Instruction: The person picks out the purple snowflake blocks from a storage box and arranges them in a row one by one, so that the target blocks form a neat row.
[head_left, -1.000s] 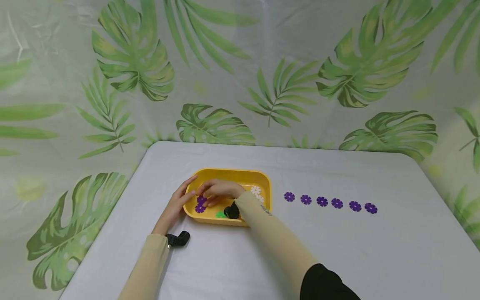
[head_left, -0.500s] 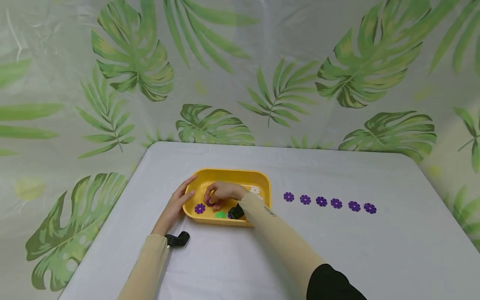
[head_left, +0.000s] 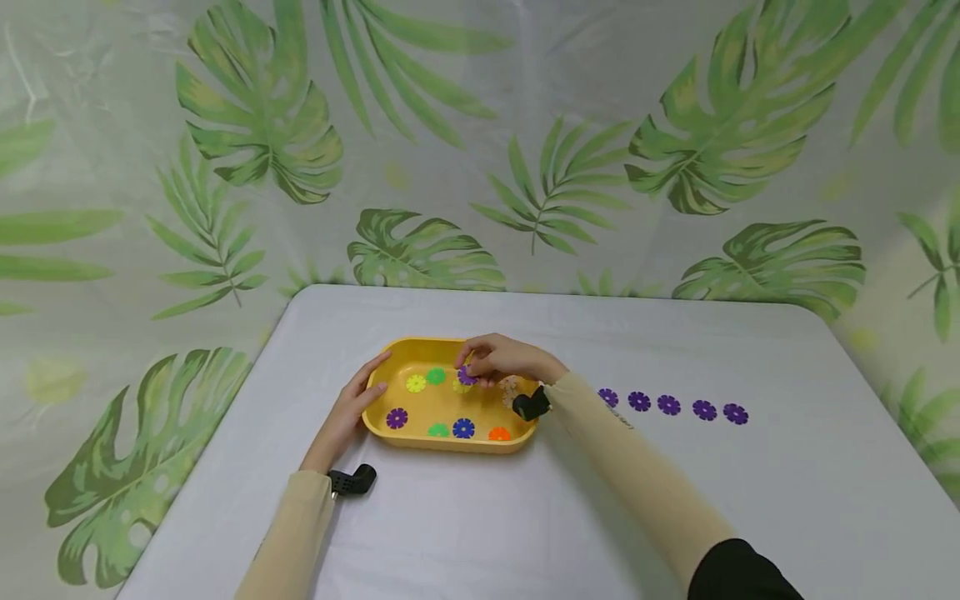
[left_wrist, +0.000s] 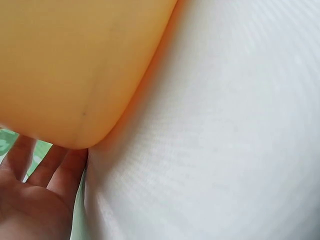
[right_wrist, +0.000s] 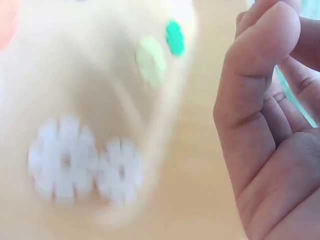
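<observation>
My right hand (head_left: 506, 358) pinches a purple snowflake disc (head_left: 467, 376) above the far right part of the yellow tray (head_left: 442, 445). In the right wrist view its thumb and fingers are bent together, and the disc is hidden there. At the tray's left end my left hand (head_left: 347, 417) holds the rim, thumb over the edge and fingers along the outer wall. Another purple snowflake disc (head_left: 397, 417) lies in the tray near that hand. Also inside are yellow (head_left: 416, 383), green (head_left: 436, 377), blue (head_left: 463, 428) and orange (head_left: 499, 434) discs, plus white discs (right_wrist: 65, 160) at the right end.
On the white table (head_left: 450, 533), a row of purple snowflake discs (head_left: 669, 405) runs to the right of the tray. The right forearm covers its left end. A leaf-print sheet (head_left: 420, 167) hangs behind the table.
My right hand has picked a purple disc from the tray's left side and carried it right and up. Discs beneath the hand have come into view. My left hand stays on the tray.
</observation>
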